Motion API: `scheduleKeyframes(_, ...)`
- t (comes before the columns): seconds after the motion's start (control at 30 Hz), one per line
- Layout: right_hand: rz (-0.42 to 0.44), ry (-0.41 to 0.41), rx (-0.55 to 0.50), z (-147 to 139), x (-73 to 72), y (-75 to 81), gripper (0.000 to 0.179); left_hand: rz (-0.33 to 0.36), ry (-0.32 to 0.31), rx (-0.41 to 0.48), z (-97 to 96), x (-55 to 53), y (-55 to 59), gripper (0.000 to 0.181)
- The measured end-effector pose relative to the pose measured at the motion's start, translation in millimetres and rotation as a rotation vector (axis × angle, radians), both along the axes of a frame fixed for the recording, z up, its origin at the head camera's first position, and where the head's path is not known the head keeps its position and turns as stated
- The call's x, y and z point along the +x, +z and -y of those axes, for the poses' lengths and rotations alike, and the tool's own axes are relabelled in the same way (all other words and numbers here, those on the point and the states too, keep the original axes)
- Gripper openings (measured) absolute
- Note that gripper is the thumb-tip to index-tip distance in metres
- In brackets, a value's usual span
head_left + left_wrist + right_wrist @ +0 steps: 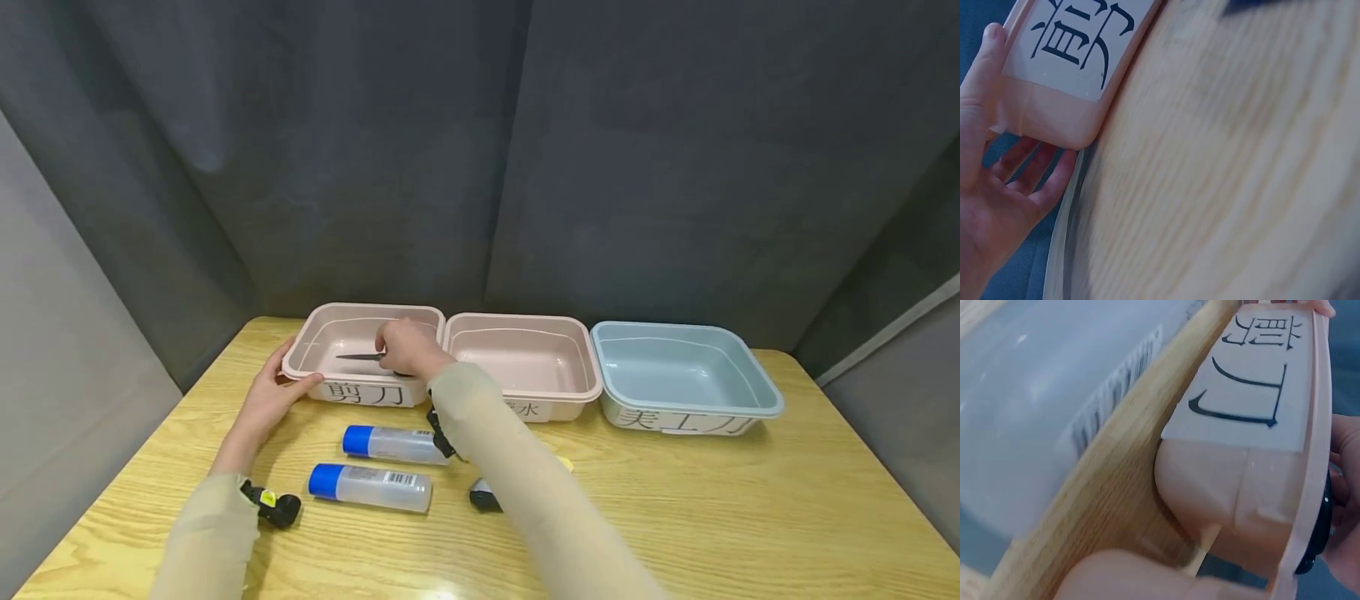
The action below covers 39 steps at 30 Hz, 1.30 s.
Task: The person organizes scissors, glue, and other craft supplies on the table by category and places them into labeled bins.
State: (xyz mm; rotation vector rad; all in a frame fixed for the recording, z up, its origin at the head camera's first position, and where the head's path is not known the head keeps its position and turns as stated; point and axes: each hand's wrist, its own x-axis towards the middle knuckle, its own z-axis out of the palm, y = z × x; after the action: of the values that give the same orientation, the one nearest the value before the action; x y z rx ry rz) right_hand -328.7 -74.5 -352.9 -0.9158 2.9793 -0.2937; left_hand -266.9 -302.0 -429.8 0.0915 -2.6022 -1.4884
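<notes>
My left hand (264, 398) holds the front left corner of the left pink bin (318, 388), thumb at the front rim and fingers against the end wall. Over the same bin, my right hand (411, 346) grips a pair of scissors (360, 357) by the handle. Their dark blades point left inside the bin, and part of the black handle (1321, 528) shows past the rim in the right wrist view. The bin carries a white label (1244, 381) with black characters. My fingers hide much of the scissors.
Two clear bottles with blue caps, a rear bottle (397, 444) and a front bottle (382, 487), lie before the bins. A dark object (486, 495) is partly hidden under my right forearm. To the right stand a middle pink bin (588, 387) and a blue bin (765, 404).
</notes>
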Motion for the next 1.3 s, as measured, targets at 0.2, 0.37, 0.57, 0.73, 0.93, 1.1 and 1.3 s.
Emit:
scheduleKeyframes(0.2,0.016,0.007,-0.052,13,-0.3,-7.1,0.017,-0.008,0.003,0.022,-1.3,0.6,0.7,0.086)
scheduleKeyframes(0.37,0.057,-0.022,-0.062,17,-2.5,-18.5,0.018,-0.007,0.003,0.037,-1.8,2.5,-3.5,0.087)
scheduleKeyframes(0.57,0.103,-0.058,-0.107,16,-6.3,-24.8,0.017,-0.007,0.015,0.035,-0.1,1.6,-6.0,0.088)
scheduleKeyframes(0.73,0.112,-0.061,-0.157,13,-10.0,-25.2,0.014,-0.001,0.010,0.039,0.6,0.5,-5.4,0.086)
scheduleKeyframes(0.93,0.090,-0.012,-0.142,1,-8.8,-12.8,0.012,-0.006,0.007,0.030,-1.2,-1.3,-1.7,0.087)
scheduleKeyframes(1.1,0.005,0.041,-0.056,-13,-3.3,0.6,0.013,-0.011,0.003,0.026,-2.9,-3.8,1.2,0.088)
scheduleKeyframes(1.3,-0.123,0.137,0.020,-29,8.7,6.3,0.016,-0.009,0.002,0.038,-4.5,-4.0,0.6,0.088)
